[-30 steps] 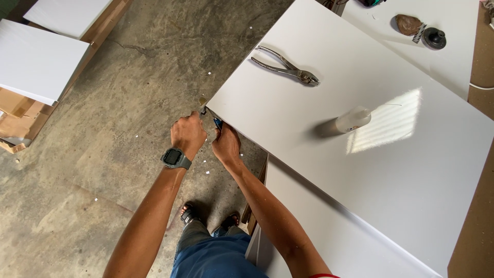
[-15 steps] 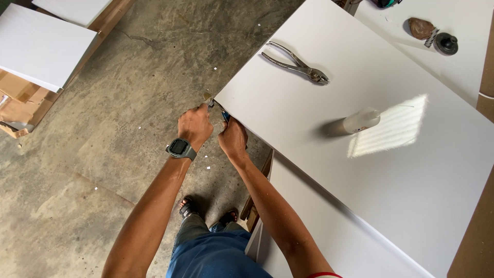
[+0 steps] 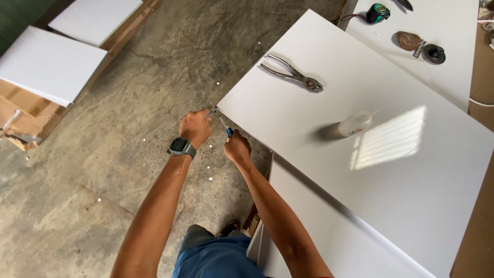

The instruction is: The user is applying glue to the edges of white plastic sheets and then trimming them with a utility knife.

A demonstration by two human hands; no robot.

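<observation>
Metal pincers [image 3: 293, 75] and a small white bottle [image 3: 355, 124] lie mid-frame. A tape measure [image 3: 378, 13] sits at the top right. White boards [image 3: 49, 64] rest at the upper left on the concrete floor [image 3: 128, 128].

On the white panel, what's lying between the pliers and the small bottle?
Nothing: in the head view, only bare white panel runs between the pliers and the small bottle.

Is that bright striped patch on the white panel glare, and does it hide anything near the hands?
Head view: the striped patch is slatted sunlight on the white panel, beside the small bottle, which casts a soft shadow leftward. It lies well away from the left hand and right hand; both show sharply, in even light.
</observation>
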